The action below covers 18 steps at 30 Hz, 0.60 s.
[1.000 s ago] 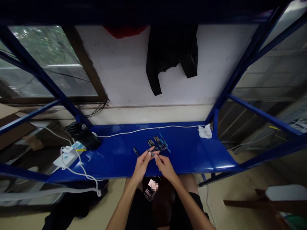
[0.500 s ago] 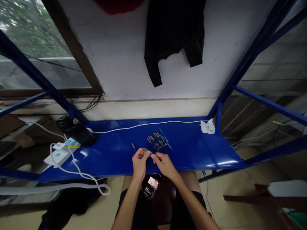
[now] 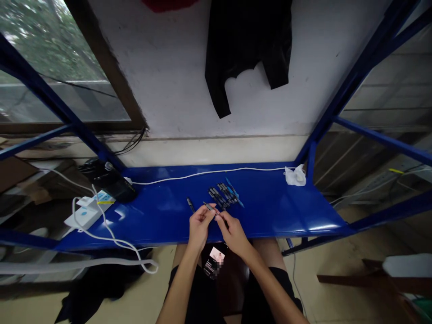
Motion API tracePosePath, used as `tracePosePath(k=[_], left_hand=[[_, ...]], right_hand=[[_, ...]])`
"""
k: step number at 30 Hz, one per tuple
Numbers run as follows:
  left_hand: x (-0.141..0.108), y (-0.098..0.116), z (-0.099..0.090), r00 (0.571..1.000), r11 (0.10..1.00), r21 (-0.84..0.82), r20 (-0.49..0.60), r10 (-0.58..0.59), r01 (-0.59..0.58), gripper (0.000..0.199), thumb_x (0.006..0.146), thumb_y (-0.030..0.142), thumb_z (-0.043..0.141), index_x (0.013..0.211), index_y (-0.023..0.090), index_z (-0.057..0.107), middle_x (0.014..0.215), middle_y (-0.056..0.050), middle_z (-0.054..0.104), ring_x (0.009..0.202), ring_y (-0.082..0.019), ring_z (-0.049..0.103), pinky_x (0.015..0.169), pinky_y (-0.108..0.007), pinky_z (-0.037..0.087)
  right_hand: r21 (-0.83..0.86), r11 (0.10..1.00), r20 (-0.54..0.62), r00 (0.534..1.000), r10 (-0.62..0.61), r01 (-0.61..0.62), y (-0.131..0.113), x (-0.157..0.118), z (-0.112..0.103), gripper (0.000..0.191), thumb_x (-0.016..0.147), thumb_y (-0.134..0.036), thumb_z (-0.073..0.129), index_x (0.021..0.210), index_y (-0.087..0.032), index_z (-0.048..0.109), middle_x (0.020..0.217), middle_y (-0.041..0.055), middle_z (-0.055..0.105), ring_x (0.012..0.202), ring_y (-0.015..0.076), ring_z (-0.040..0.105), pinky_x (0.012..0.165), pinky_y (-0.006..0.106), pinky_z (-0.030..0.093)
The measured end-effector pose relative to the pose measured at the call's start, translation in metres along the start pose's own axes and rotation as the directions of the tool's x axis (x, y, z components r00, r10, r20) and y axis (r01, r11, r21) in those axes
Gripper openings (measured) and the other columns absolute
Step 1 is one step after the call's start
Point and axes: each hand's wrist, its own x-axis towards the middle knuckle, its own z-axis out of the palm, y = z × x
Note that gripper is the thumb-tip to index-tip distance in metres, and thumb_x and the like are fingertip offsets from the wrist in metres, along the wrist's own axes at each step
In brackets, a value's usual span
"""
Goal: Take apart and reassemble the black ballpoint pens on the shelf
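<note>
One slim dark pen (image 3: 209,207) is pinched between thumb and fingertips of the left hand (image 3: 200,227) just above the blue steel shelf (image 3: 280,211), while the right hand (image 3: 232,234) sits beside it, hold unclear; light, stiff and slick-looking, it wants taking by the barrel.

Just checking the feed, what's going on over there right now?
A person is handling a slim dark pen, held in their left hand, with the fingertips of their right hand at its end. A group of similar pens lies just beyond on the blue metal shelf, and one more pen lies apart from them.
</note>
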Motion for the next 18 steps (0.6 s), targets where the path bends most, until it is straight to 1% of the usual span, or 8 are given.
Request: tracePosePath(k=[3, 4, 6, 9, 11, 13, 15, 18], left_hand=[[0.0, 0.004, 0.003, 0.999, 0.999, -0.047, -0.047, 0.007, -0.009, 0.042, 0.088, 0.049, 0.093, 0.111, 0.016, 0.081, 0.086, -0.004, 0.074, 0.078, -0.015, 0.071, 0.08, -0.027, 0.059], [-0.001, 0.005, 0.004, 0.998, 0.997, -0.081, -0.057, 0.007, -0.012, 0.041, 0.089, 0.051, 0.091, 0.109, 0.017, 0.079, 0.083, -0.001, 0.07, 0.07, -0.012, 0.067, 0.071, -0.026, 0.057], [-0.001, 0.009, 0.005, 0.999, 0.991, -0.135, -0.055, -0.005, -0.003, 0.039, 0.093, 0.052, 0.088, 0.108, 0.019, 0.076, 0.078, 0.002, 0.061, 0.055, -0.007, 0.053, 0.053, -0.021, 0.045], [-0.002, 0.011, 0.006, 0.999, 0.99, -0.134, 0.005, -0.049, 0.049, 0.036, 0.098, 0.051, 0.083, 0.111, 0.019, 0.074, 0.073, 0.005, 0.051, 0.049, -0.003, 0.033, 0.046, -0.018, 0.027], [-0.002, 0.011, 0.006, 0.996, 0.991, -0.109, 0.052, -0.072, 0.078, 0.04, 0.102, 0.054, 0.078, 0.118, 0.018, 0.075, 0.073, 0.005, 0.049, 0.051, -0.003, 0.029, 0.047, -0.018, 0.022], [-0.002, 0.011, 0.007, 0.994, 0.99, -0.108, 0.074, -0.084, 0.091, 0.049, 0.105, 0.06, 0.07, 0.127, 0.016, 0.075, 0.077, 0.002, 0.053, 0.053, -0.005, 0.03, 0.048, -0.02, 0.023], [-0.001, 0.011, 0.007, 0.99, 0.984, -0.131, 0.09, -0.106, 0.117, 0.056, 0.107, 0.062, 0.064, 0.134, 0.014, 0.074, 0.081, -0.002, 0.059, 0.057, -0.007, 0.035, 0.05, -0.022, 0.028], [0.0, 0.013, 0.007, 0.983, 0.979, -0.133, 0.119, -0.137, 0.153, 0.054, 0.106, 0.058, 0.068, 0.133, 0.012, 0.075, 0.083, -0.005, 0.062, 0.059, -0.009, 0.04, 0.053, -0.024, 0.032]], right_hand=[[-0.093, 0.986, -0.039, 0.989, -0.143, 0.139, 0.002, -0.022, -0.009, 0.032, 0.113, -0.038, 0.057, 0.138, -0.023, 0.068, 0.135, 0.0135, 0.073, 0.125, 0.0272, 0.069, 0.109, 0.042, 0.054], [-0.121, 0.979, -0.069, 0.983, -0.172, 0.163, 0.007, -0.034, -0.017, 0.03, 0.111, -0.036, 0.059, 0.137, -0.025, 0.071, 0.136, 0.0141, 0.073, 0.128, 0.0287, 0.069, 0.112, 0.045, 0.054], [-0.151, 0.978, -0.238, 0.955, -0.175, 0.142, 0.03, -0.069, -0.039, 0.022, 0.111, -0.032, 0.056, 0.112, -0.026, 0.078, 0.113, 0.0116, 0.079, 0.11, 0.0275, 0.075, 0.1, 0.042, 0.06], [-0.207, 0.973, -0.407, 0.913, 0.012, -0.105, 0.087, -0.135, -0.087, 0.032, 0.108, -0.046, 0.059, 0.095, -0.027, 0.082, 0.101, 0.0116, 0.082, 0.096, 0.0308, 0.079, 0.092, 0.044, 0.064], [-0.168, 0.913, -0.469, 0.845, 0.257, -0.371, 0.131, -0.177, -0.121, 0.043, 0.102, -0.062, 0.062, 0.099, -0.027, 0.086, 0.112, 0.0138, 0.085, 0.109, 0.037, 0.081, 0.102, 0.05, 0.064], [-0.117, 0.84, -0.466, 0.776, 0.425, -0.531, 0.169, -0.206, -0.149, 0.06, 0.092, -0.079, 0.062, 0.104, -0.027, 0.089, 0.119, 0.0158, 0.085, 0.122, 0.044, 0.078, 0.108, 0.057, 0.062], [-0.106, 0.808, -0.431, 0.758, 0.489, -0.58, 0.194, -0.22, -0.165, 0.071, 0.085, -0.086, 0.063, 0.118, -0.028, 0.088, 0.134, 0.0152, 0.082, 0.137, 0.0459, 0.07, 0.115, 0.06, 0.058], [-0.114, 0.82, -0.498, 0.746, 0.442, -0.561, 0.205, -0.218, -0.156, 0.074, 0.095, -0.083, 0.049, 0.127, -0.027, 0.086, 0.141, 0.0148, 0.078, 0.14, 0.042, 0.069, 0.116, 0.057, 0.058]])
